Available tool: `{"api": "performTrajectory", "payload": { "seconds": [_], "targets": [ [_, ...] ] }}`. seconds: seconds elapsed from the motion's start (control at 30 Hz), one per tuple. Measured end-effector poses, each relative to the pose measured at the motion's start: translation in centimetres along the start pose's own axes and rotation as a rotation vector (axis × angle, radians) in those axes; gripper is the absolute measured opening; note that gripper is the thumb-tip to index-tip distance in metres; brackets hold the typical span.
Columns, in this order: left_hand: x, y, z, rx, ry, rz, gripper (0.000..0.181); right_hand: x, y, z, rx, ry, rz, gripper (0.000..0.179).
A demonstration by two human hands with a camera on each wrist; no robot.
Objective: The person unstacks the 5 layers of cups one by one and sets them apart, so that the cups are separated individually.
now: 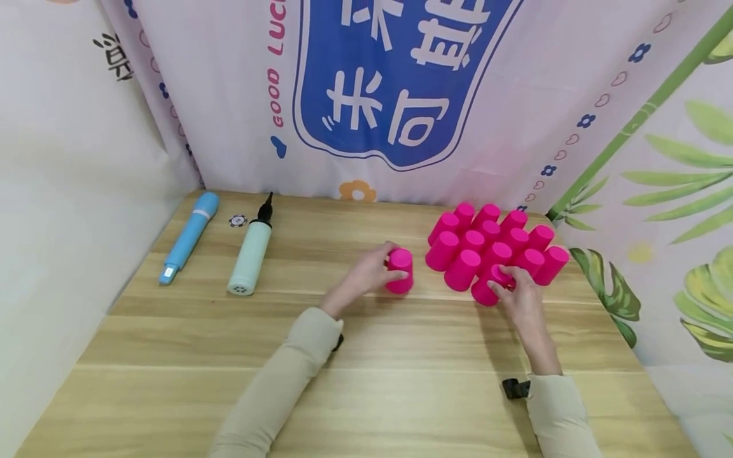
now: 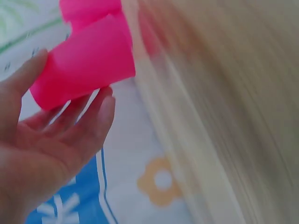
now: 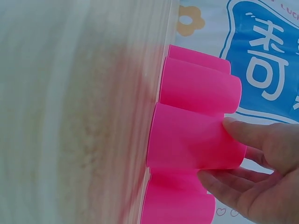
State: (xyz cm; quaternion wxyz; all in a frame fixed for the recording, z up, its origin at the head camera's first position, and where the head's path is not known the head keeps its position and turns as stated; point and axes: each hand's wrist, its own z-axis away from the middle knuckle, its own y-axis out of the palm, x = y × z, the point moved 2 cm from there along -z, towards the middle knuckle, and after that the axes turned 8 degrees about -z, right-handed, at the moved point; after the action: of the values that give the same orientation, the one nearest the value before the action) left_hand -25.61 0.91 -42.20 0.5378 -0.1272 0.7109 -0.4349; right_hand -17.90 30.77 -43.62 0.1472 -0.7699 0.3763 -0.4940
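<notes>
My left hand [image 1: 371,272] grips a bright pink cup [image 1: 400,280] that stands upside down, apart from the others. In the left wrist view, the thumb and fingers of that hand [image 2: 60,144] curl round the same cup [image 2: 86,63]. To the right, several matching pink cups [image 1: 462,270] stand upside down in a close group. At the group's front, my right hand [image 1: 523,302] pinches one cup [image 1: 485,292] near its upper end. The right wrist view has the thumb on one side of this cup [image 3: 191,137] and fingers on the other.
At the table's [image 1: 229,369] left lie a pale green hand pump [image 1: 251,257] with a black nozzle, a blue tube-shaped object [image 1: 191,235] and a small round chip [image 1: 237,221]. A printed cloth [image 1: 229,95] hangs along the back edge; a leaf-patterned wall [image 1: 676,222] borders the right.
</notes>
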Motion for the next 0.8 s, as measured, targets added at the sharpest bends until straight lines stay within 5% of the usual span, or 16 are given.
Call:
{"api": "performTrajectory", "payload": {
  "seconds": [0.23, 0.47, 0.67, 0.8],
  "targets": [
    [-2.0, 3.3, -2.5, -0.028, 0.026, -0.066, 0.05, -0.2, 1.4, 0.1, 0.006, 0.008, -0.022, 0.038],
    [-2.5, 5.4, -4.1, -0.034, 0.054, -0.144, 0.064, -0.2, 2.0, -0.2, -0.004, 0.015, -0.053, 0.038],
    [-1.8, 5.5, -4.4, -0.049, 0.028, -0.141, 0.065, 0.1, 3.1, -1.2, 0.009, -0.012, -0.079, 0.038],
    [-1.2, 5.3, -3.8, -0.049, 0.068, -0.096, 0.074, 0.2, 3.3, -1.3, 0.009, -0.016, -0.071, 0.037]
  ]
}}
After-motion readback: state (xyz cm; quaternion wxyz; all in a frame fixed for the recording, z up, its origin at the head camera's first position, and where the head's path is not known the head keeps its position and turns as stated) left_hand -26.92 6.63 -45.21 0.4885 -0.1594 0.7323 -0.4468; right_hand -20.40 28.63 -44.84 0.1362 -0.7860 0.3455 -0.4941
